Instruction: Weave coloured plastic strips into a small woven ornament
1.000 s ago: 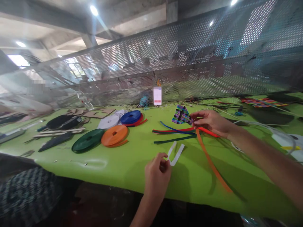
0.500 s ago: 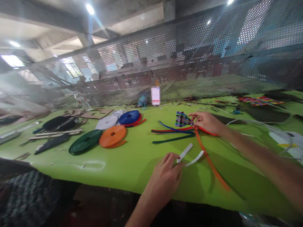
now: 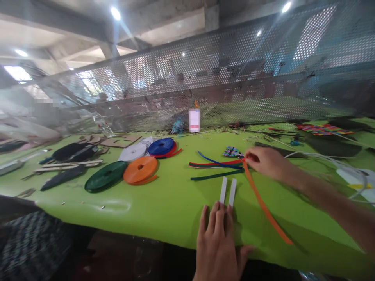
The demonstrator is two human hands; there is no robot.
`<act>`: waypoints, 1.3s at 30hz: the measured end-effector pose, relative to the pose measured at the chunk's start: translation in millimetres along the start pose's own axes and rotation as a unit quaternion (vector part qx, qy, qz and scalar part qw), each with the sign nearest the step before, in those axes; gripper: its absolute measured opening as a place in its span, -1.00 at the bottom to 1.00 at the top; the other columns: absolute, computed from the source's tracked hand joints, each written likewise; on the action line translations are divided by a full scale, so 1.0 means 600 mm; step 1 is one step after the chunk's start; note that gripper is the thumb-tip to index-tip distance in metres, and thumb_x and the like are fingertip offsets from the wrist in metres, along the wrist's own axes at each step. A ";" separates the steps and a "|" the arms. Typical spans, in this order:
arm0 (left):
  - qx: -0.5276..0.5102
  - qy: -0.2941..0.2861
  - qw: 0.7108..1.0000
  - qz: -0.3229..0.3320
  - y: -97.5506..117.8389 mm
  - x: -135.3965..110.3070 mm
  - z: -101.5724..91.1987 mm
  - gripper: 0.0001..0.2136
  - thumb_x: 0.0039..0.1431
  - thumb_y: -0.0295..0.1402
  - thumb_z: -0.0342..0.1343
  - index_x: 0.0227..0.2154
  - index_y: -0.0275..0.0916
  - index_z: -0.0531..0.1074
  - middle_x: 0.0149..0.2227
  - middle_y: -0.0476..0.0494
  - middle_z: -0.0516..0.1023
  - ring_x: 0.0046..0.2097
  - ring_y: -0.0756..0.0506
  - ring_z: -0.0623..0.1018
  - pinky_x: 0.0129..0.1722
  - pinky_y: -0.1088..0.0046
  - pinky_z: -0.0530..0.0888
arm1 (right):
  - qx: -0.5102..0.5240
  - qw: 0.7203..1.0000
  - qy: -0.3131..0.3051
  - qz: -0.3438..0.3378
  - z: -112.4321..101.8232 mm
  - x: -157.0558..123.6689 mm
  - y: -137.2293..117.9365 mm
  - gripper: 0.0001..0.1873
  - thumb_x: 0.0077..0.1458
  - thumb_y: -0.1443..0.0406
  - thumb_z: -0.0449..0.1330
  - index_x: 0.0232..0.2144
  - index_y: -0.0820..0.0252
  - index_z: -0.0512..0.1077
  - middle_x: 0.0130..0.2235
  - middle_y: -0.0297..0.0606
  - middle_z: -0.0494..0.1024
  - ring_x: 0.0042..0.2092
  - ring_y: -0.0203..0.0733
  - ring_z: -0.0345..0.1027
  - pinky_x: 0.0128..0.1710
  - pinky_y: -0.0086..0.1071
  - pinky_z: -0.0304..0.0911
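My left hand (image 3: 218,238) lies flat on the green table (image 3: 164,203), fingers stretched out, with its fingertips pressing the near ends of two white strips (image 3: 227,191) that lie side by side. My right hand (image 3: 265,162) is closed in a pinch on the end of a small multicoloured woven piece (image 3: 233,152), which rests on the table. A long orange strip (image 3: 263,205) runs from that pinch toward me. Red, blue and dark green strips (image 3: 215,166) fan out to the left of the woven piece.
Rolls of strip lie at the left: dark green (image 3: 106,176), orange (image 3: 140,170), white (image 3: 133,152) and blue over red (image 3: 161,146). Black pieces and sticks (image 3: 70,162) sit further left. A perforated metal screen (image 3: 234,78) backs the table. A white cable (image 3: 336,164) lies at right.
My left hand moved right and flattened out, laying the white strips side by side under its fingertips. My right hand lowered the woven piece onto the table.
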State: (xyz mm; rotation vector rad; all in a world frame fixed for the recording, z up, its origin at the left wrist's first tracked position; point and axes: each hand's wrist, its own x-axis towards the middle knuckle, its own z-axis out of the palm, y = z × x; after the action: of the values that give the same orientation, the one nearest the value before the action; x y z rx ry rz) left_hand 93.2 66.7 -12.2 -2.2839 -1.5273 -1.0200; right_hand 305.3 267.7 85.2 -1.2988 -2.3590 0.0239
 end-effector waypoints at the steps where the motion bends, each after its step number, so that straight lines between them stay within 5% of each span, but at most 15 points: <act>1: 0.003 0.013 1.000 -0.008 0.004 -0.002 0.004 -0.32 0.38 0.02 0.06 0.34 -0.44 0.25 0.19 -0.42 0.51 0.27 -0.41 0.46 0.30 -0.15 0.42 | -0.008 1.000 -0.011 -0.001 0.006 -0.030 -0.012 -0.91 0.12 0.27 0.19 -0.36 0.08 0.52 -0.45 -0.25 0.58 -0.50 -0.15 0.42 -0.47 -0.29 0.27; 7: -0.009 0.041 0.999 -0.024 0.013 -0.010 0.014 -0.35 0.36 -0.04 0.09 0.31 -0.45 0.25 0.21 -0.49 0.50 0.27 -0.43 0.46 0.24 -0.17 0.47 | -0.078 0.991 0.080 -0.078 0.046 -0.218 -0.061 -0.73 0.21 0.27 0.13 -0.08 0.10 0.55 -0.14 -0.12 0.67 -0.17 0.05 0.60 -0.24 -0.13 0.50; 12: -0.025 0.067 0.997 -0.032 0.017 -0.008 0.011 -0.50 0.38 -0.17 0.05 0.24 -0.41 0.32 0.19 -0.47 0.53 0.26 -0.40 0.48 0.22 -0.15 0.49 | -0.023 0.994 0.088 -0.064 0.021 -0.271 -0.055 -0.58 0.23 0.33 0.06 0.01 -0.11 0.58 -0.09 -0.25 0.70 -0.14 0.06 0.61 -0.21 -0.09 0.55; 18: -0.028 0.088 0.995 -0.032 0.016 -0.007 0.007 -0.50 0.34 -0.25 0.07 0.24 -0.44 0.32 0.16 -0.48 0.51 0.23 -0.36 0.51 0.21 -0.01 0.53 | 0.001 0.997 0.022 -0.072 0.006 -0.283 -0.054 -0.35 0.09 0.42 0.05 0.14 -0.26 0.53 -0.01 -0.37 0.69 -0.09 0.09 0.61 -0.15 -0.01 0.57; 27: -0.040 0.105 0.993 -0.036 0.014 -0.013 0.019 -0.48 0.37 -0.22 0.04 0.28 -0.42 0.32 0.13 -0.41 0.56 0.24 -0.35 0.50 0.24 0.01 0.47 | -0.011 0.990 0.129 -0.063 0.051 -0.277 -0.107 -0.55 0.29 0.42 0.02 0.09 -0.02 0.51 -0.06 -0.22 0.67 -0.10 -0.04 0.59 -0.11 -0.20 0.54; 33: -0.027 0.127 0.991 -0.028 0.012 -0.004 0.013 -0.55 0.40 -0.19 0.00 0.16 -0.44 0.45 0.10 -0.32 0.60 0.19 -0.30 0.55 0.21 0.11 0.47 | -0.009 0.992 0.104 -0.069 0.062 -0.240 -0.120 -0.68 0.41 0.22 0.03 0.00 0.06 0.57 -0.14 -0.14 0.62 -0.12 -0.04 0.54 -0.15 -0.20 0.48; 39: -0.034 0.144 0.988 -0.031 0.013 0.006 0.010 -0.56 0.49 -0.21 -0.14 0.08 -0.41 0.52 0.05 -0.18 0.66 0.16 -0.20 0.58 0.22 0.22 0.44 | 0.044 0.996 0.020 -0.077 0.049 -0.178 -0.132 -0.71 0.44 0.23 0.02 -0.17 0.08 0.56 -0.27 -0.23 0.56 -0.23 -0.13 0.46 -0.25 -0.27 0.41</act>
State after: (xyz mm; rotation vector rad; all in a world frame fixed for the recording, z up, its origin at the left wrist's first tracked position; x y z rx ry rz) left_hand 103.4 69.0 -12.8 -2.0311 -1.4704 -1.3714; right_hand 279.4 143.1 36.8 -1.0650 -2.3880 0.0528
